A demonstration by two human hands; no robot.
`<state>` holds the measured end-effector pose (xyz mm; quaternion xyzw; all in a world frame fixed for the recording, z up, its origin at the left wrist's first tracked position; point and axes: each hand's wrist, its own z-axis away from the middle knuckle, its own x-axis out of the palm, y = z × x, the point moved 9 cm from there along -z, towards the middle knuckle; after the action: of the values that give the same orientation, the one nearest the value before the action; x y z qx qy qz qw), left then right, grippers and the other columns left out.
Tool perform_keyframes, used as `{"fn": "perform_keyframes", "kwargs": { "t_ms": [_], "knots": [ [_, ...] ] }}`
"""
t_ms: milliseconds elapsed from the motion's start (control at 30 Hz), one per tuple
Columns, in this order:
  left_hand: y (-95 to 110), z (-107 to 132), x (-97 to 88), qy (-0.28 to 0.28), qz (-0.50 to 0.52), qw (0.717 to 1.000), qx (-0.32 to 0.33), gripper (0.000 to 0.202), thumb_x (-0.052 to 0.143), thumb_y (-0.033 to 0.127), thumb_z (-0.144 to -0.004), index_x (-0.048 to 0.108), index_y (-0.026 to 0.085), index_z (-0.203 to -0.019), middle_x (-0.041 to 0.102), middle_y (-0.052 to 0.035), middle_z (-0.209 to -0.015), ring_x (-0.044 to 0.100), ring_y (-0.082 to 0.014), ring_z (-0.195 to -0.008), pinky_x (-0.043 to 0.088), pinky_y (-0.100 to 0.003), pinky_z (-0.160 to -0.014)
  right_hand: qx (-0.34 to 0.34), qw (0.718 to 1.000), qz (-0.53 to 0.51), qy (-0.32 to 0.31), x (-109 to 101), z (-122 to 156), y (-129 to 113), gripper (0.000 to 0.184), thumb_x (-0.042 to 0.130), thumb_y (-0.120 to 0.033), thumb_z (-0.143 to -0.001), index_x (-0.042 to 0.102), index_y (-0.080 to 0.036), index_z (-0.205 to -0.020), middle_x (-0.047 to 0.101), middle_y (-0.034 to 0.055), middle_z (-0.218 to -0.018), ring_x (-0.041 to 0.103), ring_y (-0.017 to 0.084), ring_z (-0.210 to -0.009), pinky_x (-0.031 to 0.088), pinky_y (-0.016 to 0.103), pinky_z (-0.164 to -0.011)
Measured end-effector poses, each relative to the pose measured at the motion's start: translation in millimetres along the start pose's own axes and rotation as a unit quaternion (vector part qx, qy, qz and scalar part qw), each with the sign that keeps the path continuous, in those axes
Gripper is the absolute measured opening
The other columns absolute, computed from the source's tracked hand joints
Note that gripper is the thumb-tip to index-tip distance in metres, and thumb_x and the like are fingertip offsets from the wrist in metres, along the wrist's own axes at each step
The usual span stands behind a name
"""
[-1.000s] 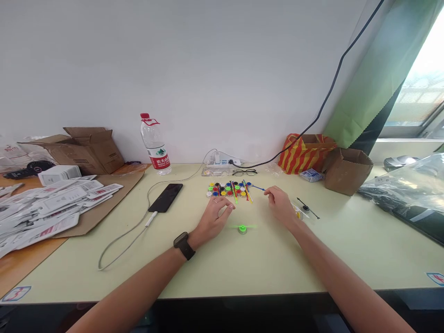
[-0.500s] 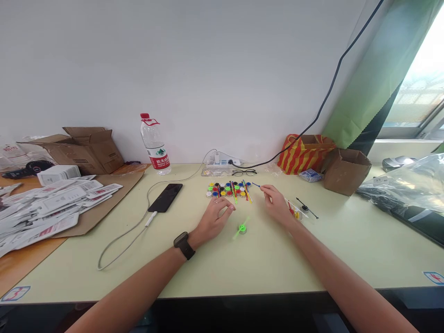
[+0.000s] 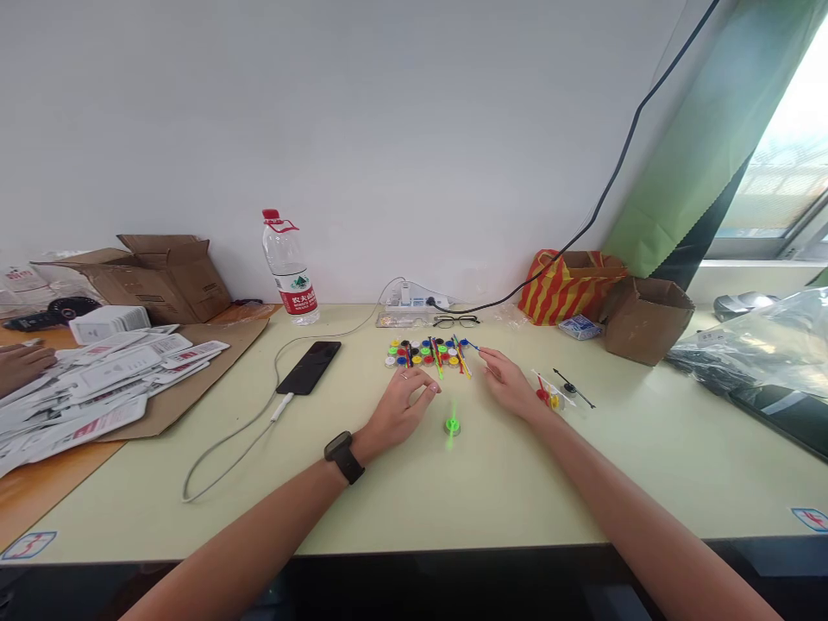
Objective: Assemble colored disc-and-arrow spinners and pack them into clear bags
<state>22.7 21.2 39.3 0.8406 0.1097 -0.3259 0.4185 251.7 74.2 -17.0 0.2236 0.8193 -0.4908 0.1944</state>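
Note:
My right hand (image 3: 510, 385) pinches a thin blue plastic stick (image 3: 474, 348), whose far end reaches the right side of the coloured discs (image 3: 418, 360). Those small round pieces lie in rows, with bundles of coloured sticks (image 3: 435, 354) across them. My left hand (image 3: 402, 405) rests on the table just in front of the discs, fingers loosely bent and thumb apart, with nothing in it. Between my hands and nearer to me stands a green spinner (image 3: 452, 426), its bar blurred. Beside my right forearm lie a black spinner (image 3: 570, 388) and red, yellow and white pieces (image 3: 547, 396).
A phone (image 3: 309, 367) on a cable and a water bottle (image 3: 294, 280) stand left. Glasses (image 3: 456, 322) and a power strip (image 3: 414, 302) are behind the discs. White cards (image 3: 129, 379) lie left, beside another person's hand (image 3: 24, 366). A striped bag (image 3: 549, 293) stands right.
My right hand has moved a little left, bringing the blue stick to the discs. The green spinner's bar has turned. Another person's hand has come in at the left edge. My left hand stays put.

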Motion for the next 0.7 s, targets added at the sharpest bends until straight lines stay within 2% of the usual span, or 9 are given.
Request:
{"fn": "perform_keyframes", "kwargs": {
  "t_ms": [200,700],
  "knots": [
    [-0.2,-0.3,0.1,-0.001,-0.001,1.0,0.0,0.03,0.047,0.038,-0.106,0.071,0.024,-0.094,0.069,-0.0054,-0.103,0.057,-0.0243,-0.108,0.045,-0.041,-0.099,-0.014,1.0,0.005,0.011,-5.6,-0.9,-3.4,0.051,0.051,-0.024,-0.094,0.062,-0.021,-0.143,0.054,0.0134,-0.153,0.05,0.029,-0.143,0.041,0.051,-0.121],
    [2.5,0.2,-0.6,-0.003,-0.003,1.0,-0.003,0.03,0.048,0.037,-0.105,0.07,0.023,-0.092,0.069,-0.0056,-0.102,0.058,-0.0246,-0.108,0.045,-0.042,-0.1,-0.005,1.0,0.002,0.026,-8.0,0.9,-7.1,0.045,0.052,-0.024,-0.093,0.066,-0.021,-0.136,0.058,0.0139,-0.148,0.056,0.028,-0.137,0.048,0.049,-0.115]
  ]
}}
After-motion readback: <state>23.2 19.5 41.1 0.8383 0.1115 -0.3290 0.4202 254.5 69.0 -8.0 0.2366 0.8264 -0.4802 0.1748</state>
